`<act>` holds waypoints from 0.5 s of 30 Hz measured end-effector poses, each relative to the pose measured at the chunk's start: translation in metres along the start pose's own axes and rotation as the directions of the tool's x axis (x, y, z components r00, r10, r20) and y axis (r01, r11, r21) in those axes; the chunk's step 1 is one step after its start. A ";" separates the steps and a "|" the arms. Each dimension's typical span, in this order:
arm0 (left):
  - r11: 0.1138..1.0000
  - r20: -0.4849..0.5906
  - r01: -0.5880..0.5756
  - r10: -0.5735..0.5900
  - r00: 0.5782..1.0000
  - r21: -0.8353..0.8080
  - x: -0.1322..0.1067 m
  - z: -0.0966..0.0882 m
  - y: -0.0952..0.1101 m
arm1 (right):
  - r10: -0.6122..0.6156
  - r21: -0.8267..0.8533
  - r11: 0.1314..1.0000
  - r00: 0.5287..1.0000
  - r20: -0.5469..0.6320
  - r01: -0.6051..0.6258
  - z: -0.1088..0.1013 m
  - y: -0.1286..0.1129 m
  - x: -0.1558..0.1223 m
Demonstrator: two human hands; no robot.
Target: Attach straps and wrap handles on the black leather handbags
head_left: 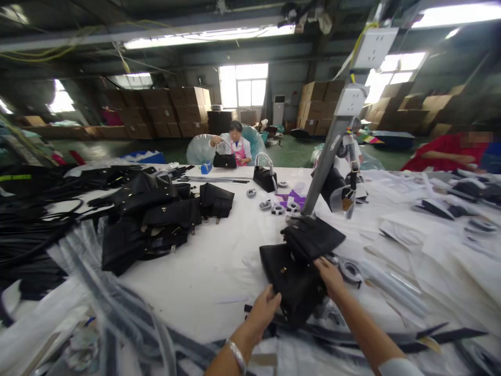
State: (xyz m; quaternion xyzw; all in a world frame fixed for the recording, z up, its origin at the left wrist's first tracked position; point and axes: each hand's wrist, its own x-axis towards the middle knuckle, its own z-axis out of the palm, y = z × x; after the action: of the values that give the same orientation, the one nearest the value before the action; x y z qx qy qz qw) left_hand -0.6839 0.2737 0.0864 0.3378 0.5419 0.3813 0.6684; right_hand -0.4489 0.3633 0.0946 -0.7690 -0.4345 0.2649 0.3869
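the hands were apart: the left hand (263, 309) gripped the left edge of a black bag (294, 284), while the right hand (331, 278) met its right side; whether those fingers were closed on it, i could not tell. the two-sided hold probably steadied the soft bag, which lay on the desk (203, 277) against a second bag (316, 237). white surface stretched leftward to the bag pile (164, 214); the post (325, 164) and rolled strap (349, 271) crowded the far and right edges.
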 end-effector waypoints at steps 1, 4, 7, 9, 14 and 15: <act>0.999 0.016 0.031 -0.031 0.999 0.033 -0.002 -0.010 -0.007 | 0.006 -0.018 1.000 1.000 -0.008 -0.006 -0.003 0.012 -0.006; 0.990 -0.044 0.080 -0.075 0.996 0.120 -0.002 -0.071 -0.014 | -0.051 -0.043 0.998 0.999 -0.007 0.050 0.004 0.031 -0.028; 0.974 -0.216 0.080 -0.033 0.976 0.214 0.009 -0.158 0.003 | -0.156 -0.038 0.987 0.986 0.053 0.158 0.040 0.016 -0.046; 0.955 -0.325 0.055 0.045 0.945 0.292 0.024 -0.217 0.025 | -0.225 0.018 0.974 0.963 0.149 0.225 0.079 -0.010 -0.050; 0.799 -0.466 -0.019 0.370 0.804 0.601 0.077 -0.331 0.101 | -0.295 0.163 0.954 0.886 0.357 0.251 0.210 -0.087 -0.032; 0.738 -0.453 -0.024 0.440 0.776 0.674 0.090 -0.348 0.118 | -0.296 0.159 0.954 0.879 0.374 0.253 0.237 -0.101 -0.024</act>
State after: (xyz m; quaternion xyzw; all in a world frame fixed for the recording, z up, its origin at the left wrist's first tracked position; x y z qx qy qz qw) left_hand -1.0313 0.4224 0.0827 0.4766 0.7667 0.3449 0.2570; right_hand -0.6832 0.4615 0.0470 -0.6090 -0.5934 0.3788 0.3654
